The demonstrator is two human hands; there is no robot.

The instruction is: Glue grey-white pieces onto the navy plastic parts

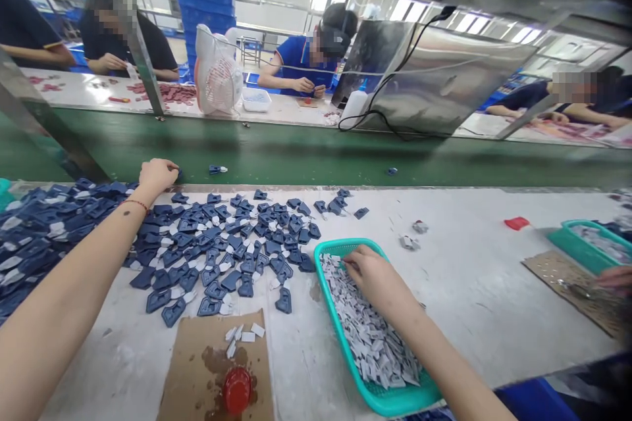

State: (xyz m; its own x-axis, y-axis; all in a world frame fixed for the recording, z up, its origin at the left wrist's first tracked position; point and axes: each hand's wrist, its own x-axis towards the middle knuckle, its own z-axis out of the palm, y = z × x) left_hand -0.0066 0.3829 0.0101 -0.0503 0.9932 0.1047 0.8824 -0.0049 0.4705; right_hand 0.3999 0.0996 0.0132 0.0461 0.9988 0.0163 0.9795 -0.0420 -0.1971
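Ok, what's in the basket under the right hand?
The basket holds loose grey-white pieces. The right hand and forearm cover part of it. Lower pieces and the basket's floor are hidden; whether the hand grips one can't be told.

Two bare hands are showing: one left hand [157, 176] and one right hand [370, 270]. Two teal baskets [395, 402] are standing here, one under the right hand, the other well to its right. Between the forearms, one cardboard sheet [190, 368] is bearing one red cap [237, 390] and about five grey pieces [248, 337]. Beyond the hands, two stray navy parts [214, 170] are lying on one green belt [296, 154]. Beside the left hand, heaped navy parts [158, 300] are lying too thick to count.
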